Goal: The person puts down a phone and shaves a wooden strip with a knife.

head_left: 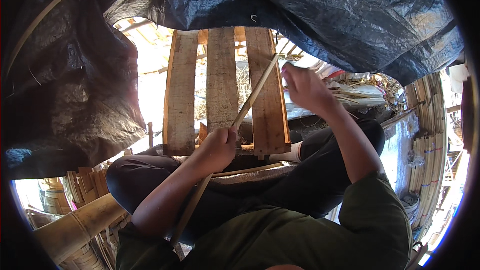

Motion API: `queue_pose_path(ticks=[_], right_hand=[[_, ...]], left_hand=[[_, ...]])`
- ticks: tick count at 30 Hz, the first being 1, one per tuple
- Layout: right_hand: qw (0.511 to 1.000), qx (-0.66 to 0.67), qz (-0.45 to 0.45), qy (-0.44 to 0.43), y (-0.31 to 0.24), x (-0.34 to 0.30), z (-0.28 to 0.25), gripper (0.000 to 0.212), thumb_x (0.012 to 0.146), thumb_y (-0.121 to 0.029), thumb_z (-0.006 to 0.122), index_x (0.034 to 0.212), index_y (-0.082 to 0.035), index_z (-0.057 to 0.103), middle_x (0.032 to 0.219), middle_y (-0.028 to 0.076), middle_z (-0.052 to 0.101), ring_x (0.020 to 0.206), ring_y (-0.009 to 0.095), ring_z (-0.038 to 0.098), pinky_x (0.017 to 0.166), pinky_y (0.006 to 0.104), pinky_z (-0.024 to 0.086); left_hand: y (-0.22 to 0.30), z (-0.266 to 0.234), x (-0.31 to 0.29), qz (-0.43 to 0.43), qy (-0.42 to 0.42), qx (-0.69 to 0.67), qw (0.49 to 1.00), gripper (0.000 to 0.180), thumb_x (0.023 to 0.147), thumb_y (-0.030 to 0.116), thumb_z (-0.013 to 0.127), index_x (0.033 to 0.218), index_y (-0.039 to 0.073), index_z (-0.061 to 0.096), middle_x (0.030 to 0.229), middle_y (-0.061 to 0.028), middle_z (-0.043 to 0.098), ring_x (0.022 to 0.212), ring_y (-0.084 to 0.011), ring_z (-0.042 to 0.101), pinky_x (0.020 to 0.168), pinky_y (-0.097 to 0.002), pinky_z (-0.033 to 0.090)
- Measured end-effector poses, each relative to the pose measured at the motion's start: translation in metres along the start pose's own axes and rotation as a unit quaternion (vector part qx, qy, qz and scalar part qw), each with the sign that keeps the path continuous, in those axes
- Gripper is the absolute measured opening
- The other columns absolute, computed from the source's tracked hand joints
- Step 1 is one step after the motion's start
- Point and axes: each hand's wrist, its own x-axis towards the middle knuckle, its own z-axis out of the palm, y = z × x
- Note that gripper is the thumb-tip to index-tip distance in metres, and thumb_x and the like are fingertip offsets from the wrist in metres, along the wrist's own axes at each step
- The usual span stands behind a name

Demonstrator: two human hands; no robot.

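Observation:
A long, flat bamboo strip (257,89) runs slantwise across the view, from the slatted wooden bench down past my left forearm to my lap. My left hand (217,148) is closed around its middle, just over the near edge of the bench (181,85). To the right of the strip's far end, my right hand (306,89) is raised with its fingers curled together. Slight blur covers it, and a small pinkish spot shows at its fingertips. What those fingers hold, if anything, I cannot make out. The hand looks apart from the strip.
Dark plastic sheeting (350,15) hangs across the top, with more sheeting (70,95) at the left. A thick bamboo pole (82,225) lies at lower left. Bundled bamboo slats (427,165) stand at the right. A thin bamboo piece (250,170) lies across my lap.

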Motion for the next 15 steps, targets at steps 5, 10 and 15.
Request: queue_pose_path(ticks=[5, 10, 15], right_hand=[[0.995, -0.032, -0.080, -0.059, -0.018, -0.038, 0.040, 0.023, 0.098, -0.026, 0.053, 0.101, -0.004, 0.053, 0.062, 0.018, 0.062, 0.057, 0.035, 0.065, 0.054, 0.0482, 0.051], [0.989, -0.084, -0.108, -0.049, 0.009, -0.021, 0.047, 0.016, 0.095, -0.020, 0.057, 0.101, -0.005, 0.054, 0.060, 0.013, 0.061, 0.055, 0.032, 0.064, 0.050, 0.0437, 0.050], [0.984, -0.162, -0.058, -0.039, 0.006, -0.009, 0.054, 0.019, 0.097, -0.024, 0.055, 0.097, -0.005, 0.057, 0.058, 0.011, 0.061, 0.051, 0.027, 0.064, 0.048, 0.0397, 0.052]], left_hand=[[-0.002, 0.011, 0.004, 0.025, -0.013, -0.046, 0.999, 0.047, 0.105, 0.033, 0.036, 0.092, -0.007, 0.057, 0.062, -0.0129, 0.057, 0.050, -0.0218, 0.059, 0.051, -0.0386, 0.047], [0.007, 0.011, 0.005, -0.044, -0.058, -0.111, 0.991, 0.044, 0.106, 0.040, 0.035, 0.100, 0.000, 0.052, 0.060, 0.0015, 0.047, 0.041, -0.0056, 0.042, 0.035, -0.0249, 0.032], [-0.002, 0.012, 0.009, -0.035, -0.045, -0.076, 0.995, 0.047, 0.106, 0.042, 0.033, 0.096, 0.000, 0.052, 0.060, 0.0008, 0.048, 0.039, -0.0055, 0.041, 0.035, -0.0247, 0.033]])
